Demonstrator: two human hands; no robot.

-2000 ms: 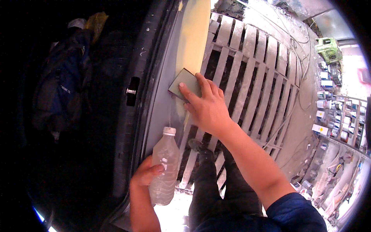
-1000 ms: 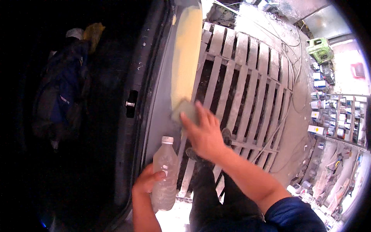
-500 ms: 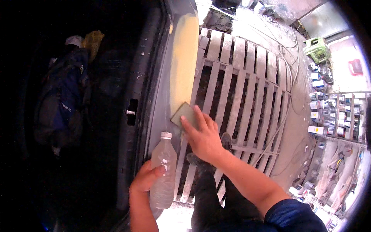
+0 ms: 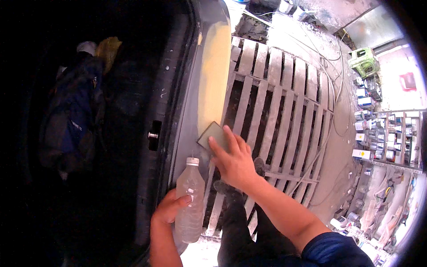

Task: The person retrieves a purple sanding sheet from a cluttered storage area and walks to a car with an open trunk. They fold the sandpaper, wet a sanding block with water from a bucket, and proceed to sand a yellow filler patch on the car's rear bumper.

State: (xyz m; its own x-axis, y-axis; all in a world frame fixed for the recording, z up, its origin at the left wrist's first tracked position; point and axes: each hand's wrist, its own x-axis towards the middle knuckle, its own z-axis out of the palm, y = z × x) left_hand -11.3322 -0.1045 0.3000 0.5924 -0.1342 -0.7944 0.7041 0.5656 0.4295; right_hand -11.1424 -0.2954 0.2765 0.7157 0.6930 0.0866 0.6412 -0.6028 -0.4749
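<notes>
My left hand (image 4: 172,205) is wrapped round a clear plastic bottle (image 4: 191,222) with a white cap, held upright and partly see-through with cloudy liquid inside. Just beyond it, my right hand (image 4: 238,162) presses a square grey-green sanding pad (image 4: 215,135) with its fingers spread over the top. The pad lies against the lower end of a yellow filler patch (image 4: 213,84) on a grey car body panel (image 4: 180,142). My right palm and fingers cover part of the pad's right side.
Left of the panel is a dark car trunk holding a dark blue bag (image 4: 73,115) and a latch striker (image 4: 153,135). A slatted wooden pallet (image 4: 275,107) lies on the floor under my feet. Cables (image 4: 329,71), a green crate (image 4: 364,62) and shelves of cans (image 4: 378,133) are at right.
The whole view has shifted slightly, so most things sit a little lower. Both hands keep their holds, and the pad stays at about the same spot on the panel.
</notes>
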